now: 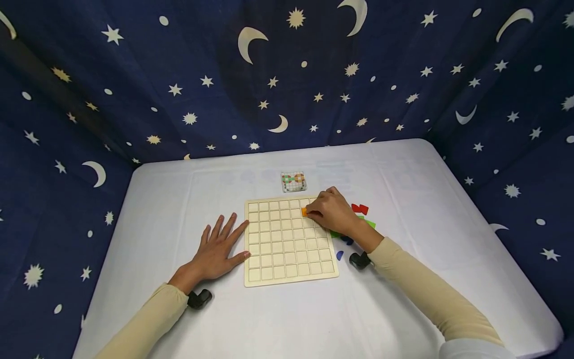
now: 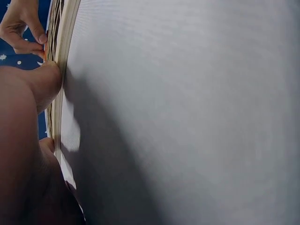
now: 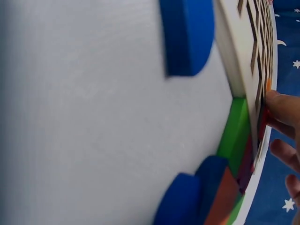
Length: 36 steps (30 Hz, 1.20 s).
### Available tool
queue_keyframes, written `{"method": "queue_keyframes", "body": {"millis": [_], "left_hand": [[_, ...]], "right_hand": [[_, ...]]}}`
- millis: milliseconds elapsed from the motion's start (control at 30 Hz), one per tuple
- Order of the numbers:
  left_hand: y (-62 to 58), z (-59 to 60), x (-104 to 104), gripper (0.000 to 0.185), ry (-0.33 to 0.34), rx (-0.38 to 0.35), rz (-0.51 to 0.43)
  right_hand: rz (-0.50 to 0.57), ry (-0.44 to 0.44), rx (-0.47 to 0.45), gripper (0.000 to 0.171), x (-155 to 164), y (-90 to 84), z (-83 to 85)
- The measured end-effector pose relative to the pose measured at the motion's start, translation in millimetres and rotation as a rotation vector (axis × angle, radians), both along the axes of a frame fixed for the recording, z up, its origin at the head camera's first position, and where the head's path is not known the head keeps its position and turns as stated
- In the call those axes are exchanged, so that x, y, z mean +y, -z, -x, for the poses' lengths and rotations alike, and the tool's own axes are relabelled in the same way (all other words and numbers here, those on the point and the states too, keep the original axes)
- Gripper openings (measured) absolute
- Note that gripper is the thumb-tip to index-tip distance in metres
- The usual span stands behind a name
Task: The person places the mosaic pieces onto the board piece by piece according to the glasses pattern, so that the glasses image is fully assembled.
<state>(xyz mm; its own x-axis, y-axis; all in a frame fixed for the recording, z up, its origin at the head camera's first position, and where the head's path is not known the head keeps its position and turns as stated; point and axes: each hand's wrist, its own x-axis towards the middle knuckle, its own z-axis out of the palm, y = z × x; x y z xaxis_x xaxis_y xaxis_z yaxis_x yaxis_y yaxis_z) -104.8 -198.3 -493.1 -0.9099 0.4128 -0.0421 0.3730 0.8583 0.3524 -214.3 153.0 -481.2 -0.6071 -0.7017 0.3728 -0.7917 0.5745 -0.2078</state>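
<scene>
A pale wooden grid board (image 1: pixel 290 259) lies on the white table. My left hand (image 1: pixel 216 254) rests spread at its left side, forefinger and thumb tips at the edge; the left wrist view shows these fingers (image 2: pixel 49 82) against the rim. Over the board's upper right, my right hand (image 1: pixel 334 212) pinches a small orange piece (image 1: pixel 304 212) with thumb and fingertips, at one of the grid squares. The right wrist view catches the thumb (image 3: pixel 281 105) at the orange piece. Part of that piece is hidden by the fingers.
Red pieces (image 1: pixel 363 209), green pieces (image 1: pixel 370 224) and dark blue pieces (image 1: pixel 347 240) lie right of the board, partly under the right forearm. One blue half-round piece (image 1: pixel 339 255) sits nearer. Behind the board is a small pattern card (image 1: pixel 293 182). A star-printed curtain (image 1: pixel 202 99) surrounds the table.
</scene>
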Motion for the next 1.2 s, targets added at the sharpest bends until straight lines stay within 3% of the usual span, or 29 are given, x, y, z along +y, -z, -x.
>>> {"method": "queue_keyframes", "body": {"millis": [367, 633, 767, 1067, 1200], "left_hand": [[0.2, 0.4, 2, 0.078, -0.001, 0.002, -0.001], [1.3, -0.3, -1, 0.077, -0.004, 0.014, -0.016], [3.1, -0.8, -1, 0.077, -0.003, 0.022, -0.045], [0.7, -1.3, -1, 0.077, -0.009, 0.004, -0.017], [2.1, -1.3, -1, 0.076, 0.0, 0.016, -0.036]], "right_hand": [[0.008, 0.015, -0.076, 0.016, 17, -2.9, 0.8], [-0.096, 0.248, -0.082, 0.028, 40, -1.1, -3.9], [-0.133, 0.317, -0.121, 0.028, 45, 2.9, -5.0], [0.049, 0.403, -0.34, 0.017, 39, 1.1, -3.7], [0.157, 0.386, -0.484, 0.012, 37, -3.6, -1.2]]}}
